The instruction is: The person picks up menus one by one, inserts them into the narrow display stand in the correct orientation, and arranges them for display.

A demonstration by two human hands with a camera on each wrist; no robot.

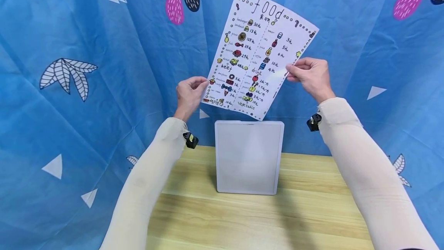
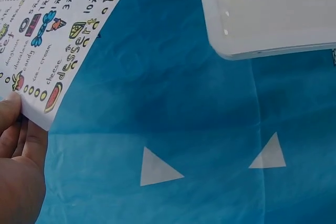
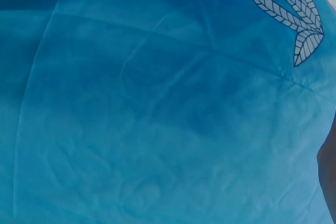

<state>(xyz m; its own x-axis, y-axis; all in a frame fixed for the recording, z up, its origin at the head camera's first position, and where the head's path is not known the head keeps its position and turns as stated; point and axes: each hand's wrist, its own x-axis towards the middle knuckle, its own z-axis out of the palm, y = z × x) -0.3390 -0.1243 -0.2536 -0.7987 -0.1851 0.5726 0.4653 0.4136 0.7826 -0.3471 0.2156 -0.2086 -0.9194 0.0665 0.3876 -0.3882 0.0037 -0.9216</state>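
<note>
Both hands hold up a white paper menu [image 1: 254, 55], hand-drawn with "food" at its top and coloured pictures with prices below. It tilts clockwise in front of the blue curtain. My left hand [image 1: 189, 95] pinches its lower left edge between thumb and fingers; the left wrist view shows that grip on the menu's corner [image 2: 79, 51] near the word "dessert". On the opposite side, my right hand [image 1: 310, 76] pinches the right edge about halfway down. Under the menu's bottom edge stands a white rectangular frame or panel [image 1: 248, 157], upright on the table.
The wood-grain table [image 1: 201, 211] extends toward me beneath the arms. A blue curtain [image 1: 86, 107] printed with leaves and triangles hangs behind and along the sides. Small black cameras sit at both wrists, over cream sleeves [image 1: 142, 188].
</note>
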